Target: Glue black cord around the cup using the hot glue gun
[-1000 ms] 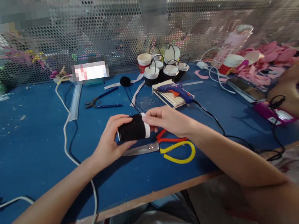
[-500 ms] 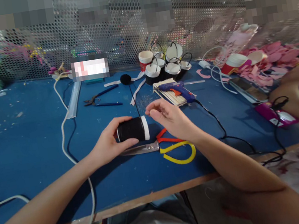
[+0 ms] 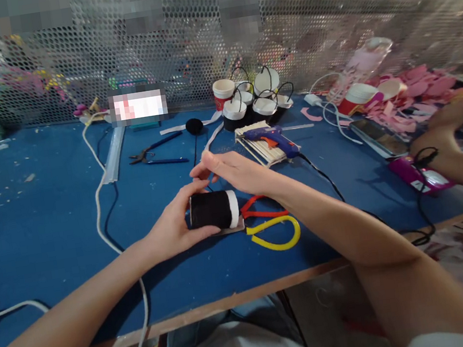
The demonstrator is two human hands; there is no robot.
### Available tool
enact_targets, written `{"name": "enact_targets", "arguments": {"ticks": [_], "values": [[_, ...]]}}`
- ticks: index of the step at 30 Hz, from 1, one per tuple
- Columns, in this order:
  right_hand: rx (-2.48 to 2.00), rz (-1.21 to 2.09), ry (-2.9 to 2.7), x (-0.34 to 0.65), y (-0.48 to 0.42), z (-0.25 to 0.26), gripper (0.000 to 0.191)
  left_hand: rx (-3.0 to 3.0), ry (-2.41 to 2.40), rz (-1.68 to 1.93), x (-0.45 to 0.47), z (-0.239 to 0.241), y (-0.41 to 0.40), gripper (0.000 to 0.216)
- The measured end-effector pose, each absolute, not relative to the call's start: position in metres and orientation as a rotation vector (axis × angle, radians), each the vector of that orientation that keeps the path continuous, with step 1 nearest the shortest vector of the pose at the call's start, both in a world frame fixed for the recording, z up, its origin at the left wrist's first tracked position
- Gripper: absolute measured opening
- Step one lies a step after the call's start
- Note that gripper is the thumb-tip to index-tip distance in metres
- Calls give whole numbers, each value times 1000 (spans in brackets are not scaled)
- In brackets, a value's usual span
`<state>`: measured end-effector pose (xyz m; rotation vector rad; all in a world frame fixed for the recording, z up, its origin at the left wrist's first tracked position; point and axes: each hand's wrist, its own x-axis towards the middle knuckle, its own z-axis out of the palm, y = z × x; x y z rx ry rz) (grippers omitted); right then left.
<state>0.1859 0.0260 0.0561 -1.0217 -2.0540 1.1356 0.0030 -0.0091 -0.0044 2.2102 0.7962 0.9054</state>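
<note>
My left hand [image 3: 177, 219] is wrapped around a cup [image 3: 211, 211] covered in black yarn, tipped on its side with its white rim to the right. Just above the cup, my right hand [image 3: 231, 170] has its fingers closed at a strand of black yarn, though the fingertips partly hide the grip. That strand leads back to a black yarn ball [image 3: 194, 126] on the table. Under and beside the cup lie scissors [image 3: 275, 234] with one red and one yellow handle; the cup and left hand hide most of their blades.
Pliers [image 3: 158, 151] lie behind my left hand. A blue glue gun [image 3: 272, 139] rests on a stick rack, near several black-wrapped cups [image 3: 265, 107]. A white cable [image 3: 99, 216] crosses at left. Another person's hand [image 3: 437, 137] is at right, by pink scraps [image 3: 423, 90] and a phone [image 3: 378, 137].
My right hand has moved left across the top of the cup, to the yarn strand. The cup has shifted slightly right and down in my left hand, covering more of the scissor blades.
</note>
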Motion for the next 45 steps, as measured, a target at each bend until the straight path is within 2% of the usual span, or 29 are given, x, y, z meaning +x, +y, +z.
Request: {"name": "enact_targets", "arguments": {"ticks": [4, 8, 12, 15, 19, 24, 28, 31, 35, 42, 45], "values": [[-1132, 1084, -2144, 184, 32, 48, 59, 2401, 856, 756, 2, 5, -10, 58], [-1349, 544, -2098, 218, 38, 51, 37, 2340, 925, 749, 3, 11, -9, 53], [-1739, -86, -1840, 277, 51, 58, 32, 2233, 978, 813, 3, 10, -7, 52], [-2061, -232, -1908, 311, 61, 50, 36, 2137, 1034, 843, 3, 9, -6, 53], [-2090, -169, -2069, 323, 67, 29, 37, 2047, 1047, 869, 3, 7, -5, 55], [-2016, -83, -1882, 316, 67, 18, 28, 2000, 1044, 889, 4, 6, -4, 55], [-1998, 11, -1651, 317, 65, 20, 42, 2009, 1039, 902, 3, 5, -4, 56], [-1772, 227, -1497, 315, 59, 26, 48, 2053, 1016, 939, 2, 4, -2, 54], [-1546, 724, -1553, 301, 34, 42, 30, 2125, 1001, 1001, 1, 4, 0, 52], [-1475, 968, -1702, 257, -11, 55, 27, 2248, 1066, 1018, -4, 3, 4, 49], [-1513, 808, -1796, 251, -17, 51, 21, 2252, 1071, 1038, -5, 2, 6, 49]]}}
